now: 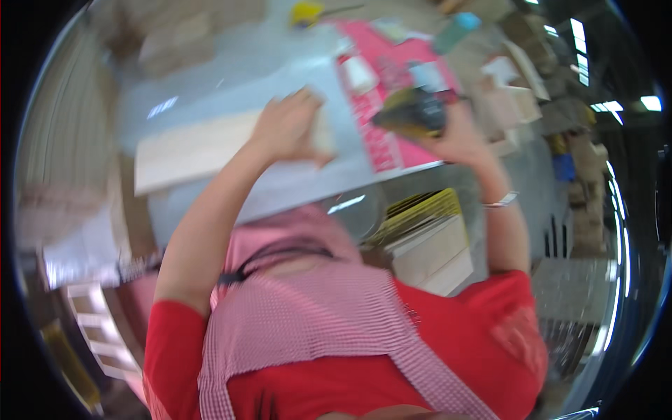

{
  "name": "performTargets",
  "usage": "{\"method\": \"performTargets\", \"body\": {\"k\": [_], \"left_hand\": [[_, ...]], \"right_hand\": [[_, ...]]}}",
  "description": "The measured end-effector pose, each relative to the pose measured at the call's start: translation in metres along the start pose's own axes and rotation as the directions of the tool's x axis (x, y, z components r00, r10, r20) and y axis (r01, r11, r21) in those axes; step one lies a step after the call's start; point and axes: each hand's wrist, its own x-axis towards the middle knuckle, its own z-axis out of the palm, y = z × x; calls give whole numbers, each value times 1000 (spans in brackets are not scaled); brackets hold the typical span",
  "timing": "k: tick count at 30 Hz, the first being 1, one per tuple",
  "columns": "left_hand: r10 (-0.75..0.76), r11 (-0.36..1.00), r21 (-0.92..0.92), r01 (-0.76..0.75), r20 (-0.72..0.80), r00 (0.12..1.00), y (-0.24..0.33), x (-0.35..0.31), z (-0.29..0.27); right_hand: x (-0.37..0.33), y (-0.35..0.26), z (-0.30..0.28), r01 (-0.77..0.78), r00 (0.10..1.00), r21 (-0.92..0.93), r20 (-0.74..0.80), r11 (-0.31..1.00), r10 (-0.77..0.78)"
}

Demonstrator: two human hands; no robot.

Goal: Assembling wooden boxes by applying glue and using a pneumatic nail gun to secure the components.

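Note:
A pale, flat wooden board (192,149) lies on the grey-white tabletop at left centre. My left hand (288,127) is over its right end, with the fingers bent across the far edge and the thumb at the near edge, gripping it. To the right, my right hand (458,134) is wrapped around a dark handheld tool with a yellowish-brown side (411,115). Motion blurs the tool, and its exact kind does not show. It is above a pink sheet (413,155) on the table, apart from the board.
A white bottle with a red top (359,74) stands by the pink sheet. Behind are a teal-topped bottle (458,31) and a yellow tool (306,13). Below the table's near edge, boards (434,255) and a yellow crate (420,213) sit close to my body. Cardboard stacks (66,112) stand left.

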Motion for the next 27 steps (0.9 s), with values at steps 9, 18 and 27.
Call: {"method": "performTargets", "body": {"k": [9, 18, 27], "left_hand": [[-38, 998, 55, 37, 26, 999, -6, 3, 8], [-27, 994, 110, 20, 64, 998, -4, -1, 7], [-34, 992, 123, 30, 32, 999, -2, 0, 10]], "right_hand": [[5, -45, -5, 157, 985, 190, 47, 969, -169], [5, -41, -10, 179, 970, 30, 162, 983, -182], [6, -66, -8, 271, 955, 51, 111, 961, -275]]}}
